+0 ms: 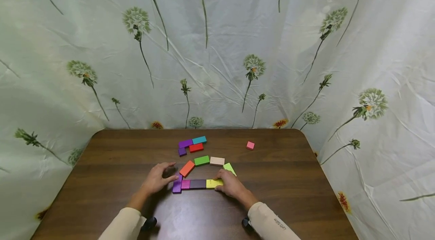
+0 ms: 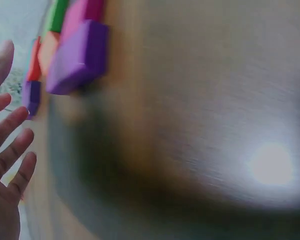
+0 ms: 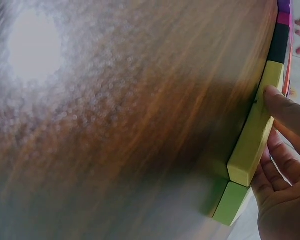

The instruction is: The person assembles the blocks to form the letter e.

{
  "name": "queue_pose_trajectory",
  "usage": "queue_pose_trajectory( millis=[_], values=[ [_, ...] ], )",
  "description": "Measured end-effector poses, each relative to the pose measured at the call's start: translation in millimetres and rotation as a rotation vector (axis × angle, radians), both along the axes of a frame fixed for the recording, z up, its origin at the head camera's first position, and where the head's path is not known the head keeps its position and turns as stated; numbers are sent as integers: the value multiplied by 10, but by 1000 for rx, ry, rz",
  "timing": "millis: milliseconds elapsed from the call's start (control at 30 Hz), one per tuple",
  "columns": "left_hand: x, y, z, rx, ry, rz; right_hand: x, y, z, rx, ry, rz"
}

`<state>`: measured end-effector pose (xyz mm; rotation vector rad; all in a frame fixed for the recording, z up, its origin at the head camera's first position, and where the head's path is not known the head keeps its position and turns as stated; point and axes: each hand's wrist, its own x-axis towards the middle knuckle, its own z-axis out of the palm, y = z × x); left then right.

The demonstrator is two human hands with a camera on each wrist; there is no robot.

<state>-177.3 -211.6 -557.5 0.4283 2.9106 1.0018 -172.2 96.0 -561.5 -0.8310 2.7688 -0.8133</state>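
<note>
My right hand (image 1: 232, 185) pinches a yellow block (image 1: 210, 184), thumb on its near side and fingers behind it. This block ends a straight row with a dark block (image 1: 198, 184) and a magenta block (image 1: 185, 184). At the row's left end a purple block (image 1: 177, 186) lies crosswise. My left hand (image 1: 156, 179) is beside it, thumb tip close to its top; in the left wrist view the fingers are spread with nothing in them. Behind the row, an orange block (image 1: 187, 168), a green block (image 1: 202, 160), a beige block (image 1: 217, 161) and a lime block (image 1: 229, 168) form an arch.
Further back lie a violet block (image 1: 185, 143), a small dark purple block (image 1: 182, 151), a teal block (image 1: 199, 140) and a red block (image 1: 196, 148). A small pink block (image 1: 250, 145) sits alone at the back right. A flowered curtain (image 1: 224, 81) hangs behind the wooden table (image 1: 289, 194).
</note>
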Motion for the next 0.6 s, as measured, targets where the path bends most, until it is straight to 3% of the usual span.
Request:
queue_pose_trajectory(
  millis=[167,300,433,600],
  values=[
    [-257,49,137,45,10,28,-12,4,1,-7,1,-4],
    [-519,107,196,116,-44,75,-20,-8,-6,0,14,-3],
    [-765,202,214,177,-114,109,-5,-16,-11,10,21,-5],
    [-1017,343,179,151,-104,92,34,-18,-8,33,18,-18]
  ],
)
